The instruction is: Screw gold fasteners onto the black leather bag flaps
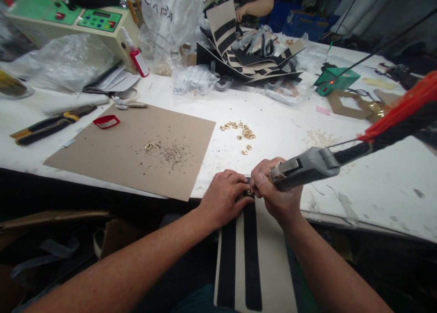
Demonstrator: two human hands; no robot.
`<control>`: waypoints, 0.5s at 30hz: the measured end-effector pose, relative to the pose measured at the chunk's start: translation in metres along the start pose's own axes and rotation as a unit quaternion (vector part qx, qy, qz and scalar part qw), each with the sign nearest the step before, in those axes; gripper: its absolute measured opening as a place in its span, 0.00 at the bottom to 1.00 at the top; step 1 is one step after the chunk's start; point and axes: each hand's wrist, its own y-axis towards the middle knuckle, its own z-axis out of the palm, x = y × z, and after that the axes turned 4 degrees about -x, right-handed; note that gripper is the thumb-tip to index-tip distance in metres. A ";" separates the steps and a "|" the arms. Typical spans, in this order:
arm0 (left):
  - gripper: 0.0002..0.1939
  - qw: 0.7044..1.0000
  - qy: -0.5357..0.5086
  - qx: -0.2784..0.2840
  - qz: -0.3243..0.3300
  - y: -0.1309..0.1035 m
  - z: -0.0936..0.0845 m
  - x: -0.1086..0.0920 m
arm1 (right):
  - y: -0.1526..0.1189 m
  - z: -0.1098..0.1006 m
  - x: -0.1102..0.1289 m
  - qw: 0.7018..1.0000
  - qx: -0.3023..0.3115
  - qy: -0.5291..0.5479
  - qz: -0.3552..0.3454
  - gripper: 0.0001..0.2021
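My right hand (278, 190) is wrapped round a grey power screwdriver (303, 167) with a side lever. Its tip points down towards a small metal fitting (249, 193), mostly hidden between my hands. Under them a beige panel with black stripes (269, 253) lies from the table edge towards my lap. My left hand (227, 197) grips the far end of this panel, with thumb and fingers beside the fitting. Beyond my hands, several small gold fittings (247, 131) lie on the white table. One more gold fitting (148, 146) sits on a brown board (136, 167).
Pliers (54, 124), a red tag (106, 121) and a red-labelled bottle (138, 60) are on the left. Striped pieces (246, 62) are piled at the back, near another person's arm (256, 5). A green box (336, 80) and an orange-wrapped cord (399, 105) are right.
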 end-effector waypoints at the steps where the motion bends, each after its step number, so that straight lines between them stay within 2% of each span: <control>1: 0.09 1.000 -0.002 -0.001 0.003 0.000 0.000 0.000 | 0.000 0.000 0.000 1.000 0.003 0.000 0.001 0.09; 3: 0.10 1.000 -0.005 -0.002 0.008 0.000 0.000 0.000 | 0.000 -0.001 -0.001 1.000 -0.003 -0.011 0.008 0.09; 8: 0.11 1.000 0.004 0.005 -0.002 0.000 0.001 -0.002 | 0.001 0.002 -0.002 0.994 -0.071 -0.058 0.064 0.14; 12: 0.11 1.000 0.009 -0.008 -0.006 -0.001 0.001 -0.004 | 0.005 0.001 0.005 0.991 -0.075 -0.026 0.107 0.16; 15: 0.13 1.000 0.008 -0.023 -0.013 -0.002 0.001 -0.006 | 0.000 -0.013 0.020 0.988 -0.125 0.018 0.094 0.18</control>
